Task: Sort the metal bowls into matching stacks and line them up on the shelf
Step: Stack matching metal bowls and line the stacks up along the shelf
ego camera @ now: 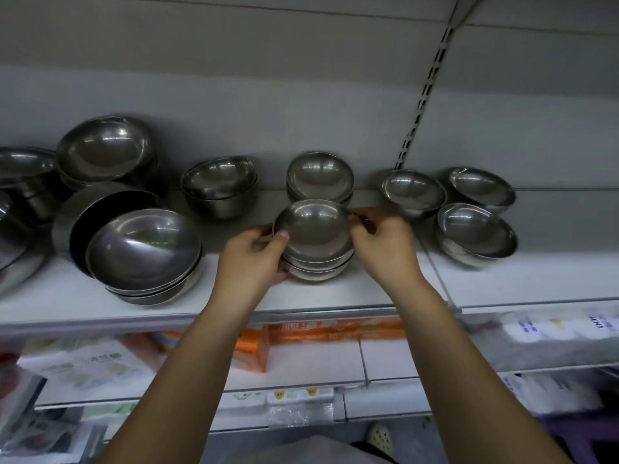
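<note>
A stack of small metal bowls (315, 239) stands near the middle of the white shelf (351, 293). My left hand (251, 259) grips its left side, thumb on the top bowl's rim. My right hand (382, 242) pinches the top bowl's right rim. Behind it sits another small stack (320, 177). A deeper bowl stack (219, 185) is to the left. A wide bowl stack (144, 252) stands at the front left. Three small stacks lie at the right: (413, 192), (482, 185), (477, 232).
Large bowls (104, 149) and a dark pan (100, 216) crowd the shelf's left end. A slotted upright (422, 105) runs up the back wall. Below the shelf edge lie orange boxes (335, 329) and packaged goods.
</note>
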A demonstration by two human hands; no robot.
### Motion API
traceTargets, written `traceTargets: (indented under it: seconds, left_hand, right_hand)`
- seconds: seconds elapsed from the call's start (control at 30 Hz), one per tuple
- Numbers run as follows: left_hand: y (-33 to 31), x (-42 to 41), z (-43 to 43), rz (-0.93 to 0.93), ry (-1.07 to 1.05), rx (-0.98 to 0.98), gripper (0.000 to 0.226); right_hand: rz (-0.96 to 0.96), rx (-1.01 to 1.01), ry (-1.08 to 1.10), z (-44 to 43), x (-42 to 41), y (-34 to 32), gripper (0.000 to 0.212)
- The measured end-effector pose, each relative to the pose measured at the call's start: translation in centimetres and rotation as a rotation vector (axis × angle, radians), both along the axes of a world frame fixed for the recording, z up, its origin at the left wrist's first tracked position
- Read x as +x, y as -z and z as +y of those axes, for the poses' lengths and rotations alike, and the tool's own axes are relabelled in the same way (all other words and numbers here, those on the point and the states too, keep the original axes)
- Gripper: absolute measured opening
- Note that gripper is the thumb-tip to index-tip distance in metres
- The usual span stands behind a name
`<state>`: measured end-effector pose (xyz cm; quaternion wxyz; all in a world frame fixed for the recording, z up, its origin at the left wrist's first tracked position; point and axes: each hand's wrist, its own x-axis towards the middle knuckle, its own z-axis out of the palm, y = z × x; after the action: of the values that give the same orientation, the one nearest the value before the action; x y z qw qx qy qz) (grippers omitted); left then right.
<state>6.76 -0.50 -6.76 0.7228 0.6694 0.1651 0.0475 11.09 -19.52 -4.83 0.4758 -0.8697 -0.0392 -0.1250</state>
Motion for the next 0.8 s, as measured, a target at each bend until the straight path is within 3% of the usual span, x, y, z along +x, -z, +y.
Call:
traceTargets:
  seconds: [0.1,0.23,0.33,0.4,0.57,0.7,0.8]
  left_hand:
    - [0.4,0.3,-0.6,-0.002,0.018,-0.056,0.007]
    - [0.3,1.1,-1.9,-0.007,0.048,-0.067,0.012]
    - [0.1,1.6,-3.4,-0.029,0.1,-0.064,0.022]
    - [0.0,1.8,-4.6,-0.036,0.128,-0.07,0.027]
    - [0.3,2.5,-6.7,-0.012,0.159,-0.047,0.012]
    - [0.4,2.5,-7.5,-0.051,0.168,0.052,0.018]
    - [0.3,2.4,-7.7,-0.096,0.184,0.198,0.021]
  right_hand:
    - [-0.008,0.091,0.044,-1.5,-0.8,0.1,0.022]
    - [-0.141,0.27,0.216,-5.2,-2.0,0.4,0.01]
    - [-0.304,-0.082,0.362,-8.8,-2.4,0.5,0.024]
    - [-0.281,-0.263,0.432,-10.7,-2.5,0.8,0.031]
    - [-0.154,-0.316,0.421,-13.6,-3.3,1.7,0.016]
    - [-0.081,-0.123,0.382,-14.2,-3.9,1.6,0.013]
    - [-0.132,0.056,0.369,-13.6,-4.1,0.5,0.017]
